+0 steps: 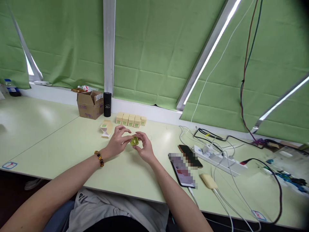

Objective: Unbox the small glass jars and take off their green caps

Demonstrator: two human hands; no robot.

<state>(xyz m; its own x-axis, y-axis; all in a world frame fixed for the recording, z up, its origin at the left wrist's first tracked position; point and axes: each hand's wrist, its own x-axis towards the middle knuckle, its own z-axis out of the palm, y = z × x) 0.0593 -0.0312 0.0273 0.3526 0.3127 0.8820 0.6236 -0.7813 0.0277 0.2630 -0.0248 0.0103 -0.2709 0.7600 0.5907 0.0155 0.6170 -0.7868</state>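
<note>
Seemingly midway: right hand [146, 149] grips a green cup [134, 141], left hand [117, 141] loosely spread beside it — one carton [105, 129] unfolded, the small boxes [131, 121] behind closed.

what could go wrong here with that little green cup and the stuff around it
The small green cup sits at the fingertips of the right hand, so it might slip.
The small boxes stand just beyond the hands; a careless reach could topple one.
The phone's white cable runs near the right forearm and might snag.
</note>
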